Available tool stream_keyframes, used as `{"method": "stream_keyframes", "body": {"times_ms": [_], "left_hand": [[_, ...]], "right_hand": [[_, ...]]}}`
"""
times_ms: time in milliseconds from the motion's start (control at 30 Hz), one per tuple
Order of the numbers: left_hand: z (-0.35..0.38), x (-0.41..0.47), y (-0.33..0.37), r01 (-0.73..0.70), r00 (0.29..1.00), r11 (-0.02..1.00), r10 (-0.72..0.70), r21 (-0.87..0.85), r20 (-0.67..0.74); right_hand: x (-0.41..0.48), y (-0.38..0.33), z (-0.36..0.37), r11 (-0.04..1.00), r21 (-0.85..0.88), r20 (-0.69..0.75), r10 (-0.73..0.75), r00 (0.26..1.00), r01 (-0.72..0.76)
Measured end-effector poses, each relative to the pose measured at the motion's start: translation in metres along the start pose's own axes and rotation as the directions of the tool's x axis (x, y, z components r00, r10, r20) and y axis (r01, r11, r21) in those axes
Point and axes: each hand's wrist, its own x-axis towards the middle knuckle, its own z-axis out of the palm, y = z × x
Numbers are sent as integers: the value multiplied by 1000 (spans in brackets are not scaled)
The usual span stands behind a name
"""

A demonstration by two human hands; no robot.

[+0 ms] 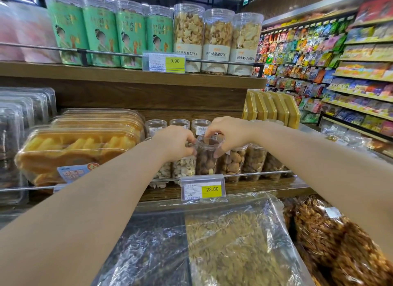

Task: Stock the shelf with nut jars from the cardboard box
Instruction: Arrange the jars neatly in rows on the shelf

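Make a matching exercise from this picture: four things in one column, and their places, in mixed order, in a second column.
Things:
1. green-label canisters
2. dark nut jar
3. yellow 23.80 price tag
4. bulk bags in clear plastic

Places:
A. clipped to the middle shelf's rail
B. below the middle shelf
C. upper shelf, left part
D. between the left hand and right hand

Pairs: 1-C, 2-D, 3-A, 4-B
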Motion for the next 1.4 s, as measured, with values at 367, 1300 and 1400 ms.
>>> {"method": "stream_keyframes", "body": {"times_ms": [367,1300,1400], "left_hand": [[0,0,-1,-15,1000,1000,15,-17,9],[3,48,25,-208,978,972,206,109,33],[1,49,25,-223,974,967,217,125,61]], "right_hand": [[-9,-1,8,994,-94,-102,50,994,-60],[57,71,19,887,110,-230,462,857,-449],[66,66,19,884,-4,-208,457,865,-468]]}}
